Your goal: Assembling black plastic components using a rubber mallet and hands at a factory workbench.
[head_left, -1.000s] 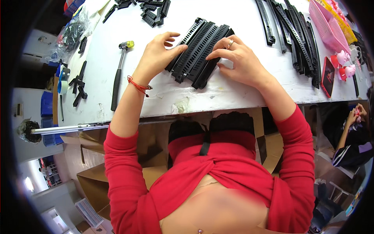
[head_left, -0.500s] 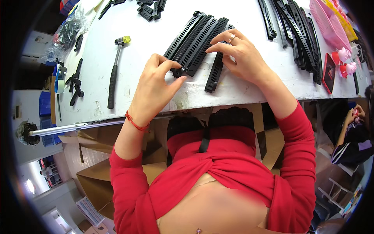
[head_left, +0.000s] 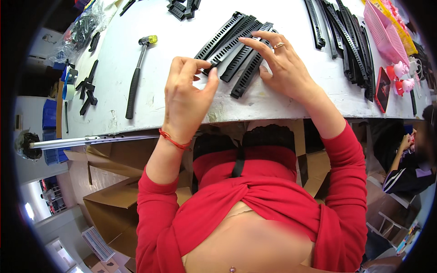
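Note:
Several black slotted plastic strips (head_left: 240, 63) lie fanned side by side on the white table in front of me. My left hand (head_left: 189, 91) pinches the near end of one slotted strip (head_left: 225, 51) between thumb and index finger. Over the far right part of the group, my right hand (head_left: 286, 66) has its fingers stretched and apart. Its fingertips rest on or just above the strips; exact contact is hard to see. The thumb is beside the rightmost strip (head_left: 248, 78).
A mallet (head_left: 136, 75) with a yellow tip lies to the left, near black brackets (head_left: 88, 86). More long black strips (head_left: 348, 45) are piled at the right, beside a pink basket (head_left: 387, 32) and a red-edged phone (head_left: 382, 89). Short black pieces (head_left: 182, 9) sit at the back.
The strips have spread out from a tighter group, and the rightmost one has shifted away from the table's edge. My left hand has moved slightly right and now pinches a strip's end.

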